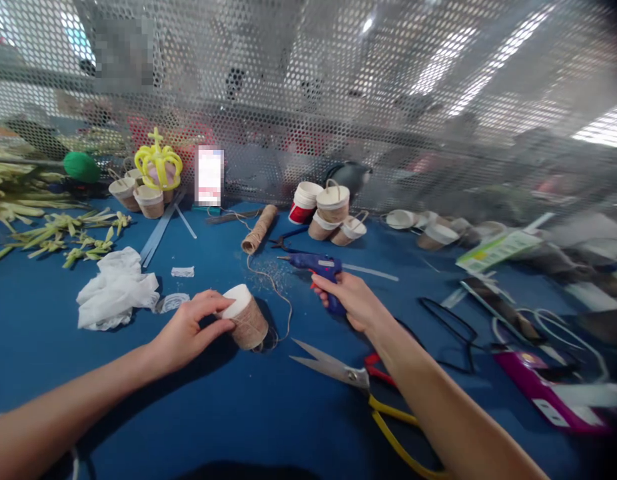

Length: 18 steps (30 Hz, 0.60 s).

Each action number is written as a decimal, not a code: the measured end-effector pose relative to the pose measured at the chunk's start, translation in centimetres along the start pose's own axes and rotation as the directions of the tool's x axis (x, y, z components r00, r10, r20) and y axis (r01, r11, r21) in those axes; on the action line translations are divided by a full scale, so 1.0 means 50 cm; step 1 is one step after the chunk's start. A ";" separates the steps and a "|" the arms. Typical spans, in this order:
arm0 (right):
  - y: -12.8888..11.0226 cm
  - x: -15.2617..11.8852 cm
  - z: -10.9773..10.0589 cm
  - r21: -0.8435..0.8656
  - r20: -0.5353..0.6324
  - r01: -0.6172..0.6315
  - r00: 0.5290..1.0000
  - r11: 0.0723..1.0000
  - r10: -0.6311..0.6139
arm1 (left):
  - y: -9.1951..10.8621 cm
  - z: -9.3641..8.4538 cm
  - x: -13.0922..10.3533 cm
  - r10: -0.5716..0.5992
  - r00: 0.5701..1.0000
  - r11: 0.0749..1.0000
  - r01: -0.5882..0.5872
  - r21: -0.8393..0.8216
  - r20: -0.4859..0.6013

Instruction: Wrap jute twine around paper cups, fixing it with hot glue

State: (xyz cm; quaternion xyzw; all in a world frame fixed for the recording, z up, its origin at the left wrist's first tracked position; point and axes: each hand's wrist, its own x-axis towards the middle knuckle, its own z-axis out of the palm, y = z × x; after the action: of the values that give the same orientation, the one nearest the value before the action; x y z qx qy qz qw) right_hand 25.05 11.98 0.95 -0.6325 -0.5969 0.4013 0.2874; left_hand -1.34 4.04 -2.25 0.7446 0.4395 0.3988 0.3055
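Note:
A paper cup wrapped in brown burlap (247, 323) leans tilted in my left hand (198, 327), its white rim pinched between thumb and fingers. My right hand (349, 293) grips the handle of a blue glue gun (316, 263) with a red trigger; its nozzle points left and a clear glue stick (371, 272) juts out of its back. Behind the cup lies a roll of twine (260, 228), with a loose strand curving down toward the cup. Open scissors (333, 365) with red and yellow handles lie partly under my right forearm.
Finished small buckets (333, 203) are stacked at the back beside a perforated metal screen (268, 87). White cloth (118, 287), dried plant strips (83, 233) and a yellow crown (158, 167) occupy the left. A magenta power strip (538, 393), cables and a phone (503, 307) lie right.

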 end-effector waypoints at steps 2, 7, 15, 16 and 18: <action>0.015 0.020 -0.001 -0.087 -0.026 0.007 1.000 0.996 -0.009 | 0.005 -0.001 0.002 -0.011 1.000 1.000 0.011 0.006 -0.003; 0.037 0.042 -0.009 -0.379 -0.179 0.004 0.981 0.926 -0.078 | 0.020 -0.009 0.009 -0.035 0.999 0.999 0.035 -0.020 -0.012; -0.060 -0.073 0.035 -0.480 0.060 0.385 0.911 0.788 -0.408 | 0.027 -0.014 0.014 -0.073 0.997 0.996 0.075 -0.042 0.032; -0.074 -0.096 0.050 -0.389 0.198 0.492 0.870 0.779 -0.451 | 0.027 -0.015 0.014 -0.074 0.996 0.996 0.076 -0.045 0.040; -0.091 -0.132 0.081 -0.325 0.311 0.561 0.824 0.762 -0.474 | 0.027 -0.015 0.014 -0.075 0.996 0.996 0.077 -0.041 0.050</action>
State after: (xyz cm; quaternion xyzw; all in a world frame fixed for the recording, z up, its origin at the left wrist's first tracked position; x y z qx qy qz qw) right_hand 19.45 5.56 3.79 -0.4410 -0.8448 0.2387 0.1864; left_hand -1.23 4.16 -0.58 0.7302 0.4511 0.3780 0.3471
